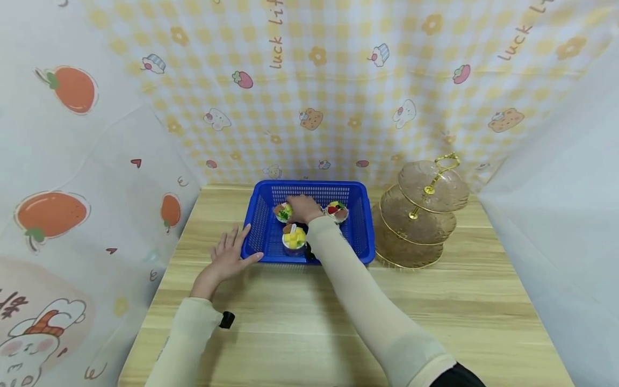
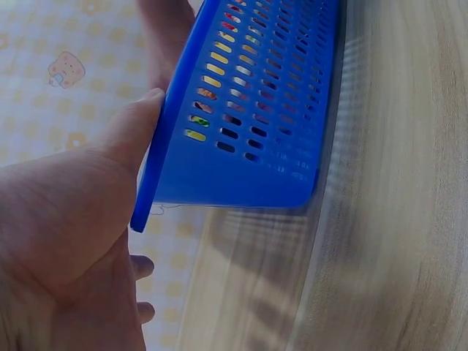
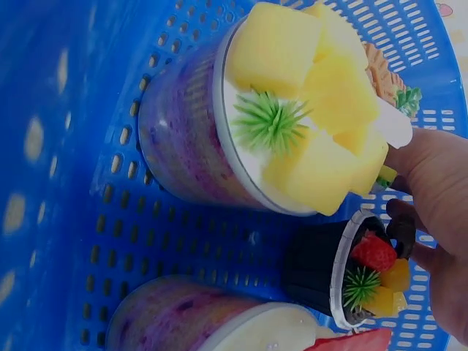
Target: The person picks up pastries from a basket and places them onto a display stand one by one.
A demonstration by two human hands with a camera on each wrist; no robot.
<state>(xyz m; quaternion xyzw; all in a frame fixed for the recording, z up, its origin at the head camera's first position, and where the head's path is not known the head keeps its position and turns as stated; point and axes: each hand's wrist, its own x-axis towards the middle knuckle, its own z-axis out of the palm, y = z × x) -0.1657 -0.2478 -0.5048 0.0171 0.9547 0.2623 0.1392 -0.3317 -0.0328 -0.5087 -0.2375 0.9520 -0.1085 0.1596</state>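
Observation:
A blue plastic basket (image 1: pixel 309 261) stands on the table and holds several cups of dessert. My left hand (image 1: pixel 229 257) rests at its front left corner, fingers spread and thumb along the front rim. My right hand (image 1: pixel 303 208) reaches down into the basket. In the right wrist view its fingers are beside a small black cup (image 3: pixel 311 267) topped with red and yellow fruit; the fingertips are partly hidden. A large clear cup with yellow cubes (image 3: pixel 183 131) is at the front. Another cup with a biscuit and green leaves (image 1: pixel 283 213) is just left of the right hand.
Right of the basket stands a three-tier cake stand (image 1: pixel 419 215) of amber plates with a gold handle. Another topped cup (image 1: pixel 337 211) is at the right in the basket. A patterned cloth (image 1: pixel 338 97) hangs behind the wooden table (image 1: pixel 290 322).

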